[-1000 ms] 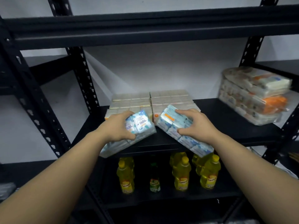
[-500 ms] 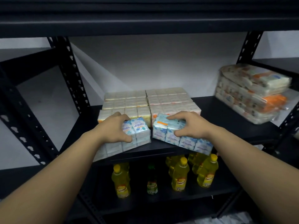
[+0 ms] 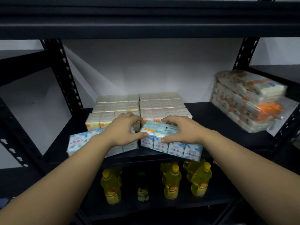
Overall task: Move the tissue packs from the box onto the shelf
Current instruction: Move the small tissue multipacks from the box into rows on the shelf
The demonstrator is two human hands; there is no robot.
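Observation:
Two blue-and-white tissue packs lie side by side at the front of the black shelf (image 3: 219, 127). My left hand (image 3: 123, 130) grips the left tissue pack (image 3: 79, 142), fingers curled over its far edge. My right hand (image 3: 180, 130) grips the right tissue pack (image 3: 177, 147), whose right end juts over the shelf's front edge. Directly behind them sit rows of yellow-white tissue packs (image 3: 139, 104), filling the back middle of the shelf. The box is out of view.
A stack of orange-and-white wrapped packs (image 3: 246, 99) sits at the shelf's right end. Yellow oil bottles (image 3: 172, 181) and a small green bottle (image 3: 142, 189) stand on the shelf below. Black perforated uprights (image 3: 63, 75) flank the bay, and another shelf board hangs overhead.
Both hands pushed the two blue packs further back onto the shelf, from tilted over the front edge to lying nearly flat against the yellow packs.

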